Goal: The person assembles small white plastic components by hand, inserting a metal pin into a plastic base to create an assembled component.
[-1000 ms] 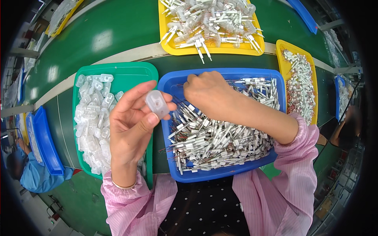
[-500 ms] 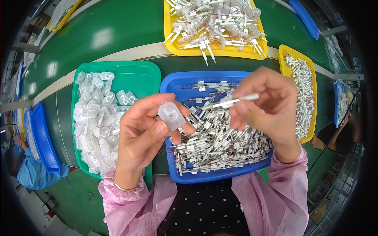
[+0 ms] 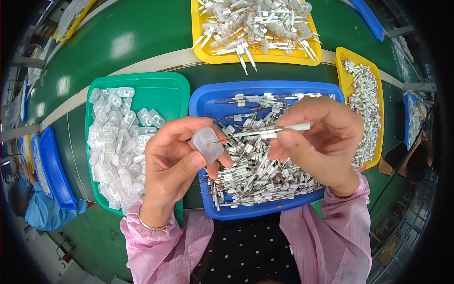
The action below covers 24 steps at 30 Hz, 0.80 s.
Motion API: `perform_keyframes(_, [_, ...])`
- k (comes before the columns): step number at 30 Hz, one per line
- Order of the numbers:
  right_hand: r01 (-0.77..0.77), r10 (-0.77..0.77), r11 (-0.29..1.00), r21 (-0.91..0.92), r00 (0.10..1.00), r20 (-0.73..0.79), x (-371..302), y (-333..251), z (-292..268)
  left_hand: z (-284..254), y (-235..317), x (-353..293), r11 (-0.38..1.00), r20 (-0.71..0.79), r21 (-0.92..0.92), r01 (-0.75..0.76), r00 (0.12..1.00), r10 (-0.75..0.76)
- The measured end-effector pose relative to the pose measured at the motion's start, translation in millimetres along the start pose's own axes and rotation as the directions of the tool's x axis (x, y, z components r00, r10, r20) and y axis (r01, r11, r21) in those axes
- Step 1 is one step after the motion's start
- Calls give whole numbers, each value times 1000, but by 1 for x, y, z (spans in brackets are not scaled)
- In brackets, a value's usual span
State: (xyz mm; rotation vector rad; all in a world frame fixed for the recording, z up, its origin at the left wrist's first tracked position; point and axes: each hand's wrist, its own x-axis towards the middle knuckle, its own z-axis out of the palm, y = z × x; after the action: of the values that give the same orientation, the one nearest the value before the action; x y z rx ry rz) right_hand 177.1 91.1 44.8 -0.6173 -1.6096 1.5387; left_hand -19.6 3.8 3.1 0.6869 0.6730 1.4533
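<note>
A frosted translucent plastic housing (image 3: 208, 145) is pinched between the thumb and fingers of my left hand (image 3: 172, 158). In my right hand (image 3: 324, 142) I grip a thin white wired stick (image 3: 295, 127) with a wire end pointing left. Its thin wire tip meets the face of the housing near the small central hole; whether it has entered cannot be made out. Below both hands lies a blue tray (image 3: 265, 215) heaped with the same white wired sticks. Left of it, a green tray (image 3: 172, 94) carries a pile of translucent housings (image 3: 111, 137).
Beyond the blue tray, a yellow tray (image 3: 222, 58) is piled with housings joined to white sticks. Another yellow tray (image 3: 345, 54) with wired sticks stands at the right. An empty-looking blue tray (image 3: 56, 168) sits far left, near a person in blue (image 3: 52, 206).
My right hand has lowered slightly and steadied, bringing the stick's wire tip to the housing. The housing in my left hand has tilted a little toward the stick.
</note>
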Motion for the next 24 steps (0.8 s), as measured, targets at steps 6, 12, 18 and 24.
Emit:
perform_keyframes(6, [41, -41, 999, 19, 999, -5, -3, -2, 4, 0, 1, -2, 1000, -4, -3, -3, 1000, 3])
perform_keyframes(12, [124, -111, 972, -198, 991, 76, 1, -5, -2, 0, 0, -1, 1000, -8, 1, -10, 1000, 10])
perform_keyframes(18, [465, -400, 758, -458, 885, 237, -2, -8, 4, 1, 0, -1, 981, -27, 177, -84, 996, 90])
perform_keyframes(24, [470, -412, 724, -505, 882, 230, -3, -11, 6, -1, 0, -1, 986, -33, 139, -89, 995, 94])
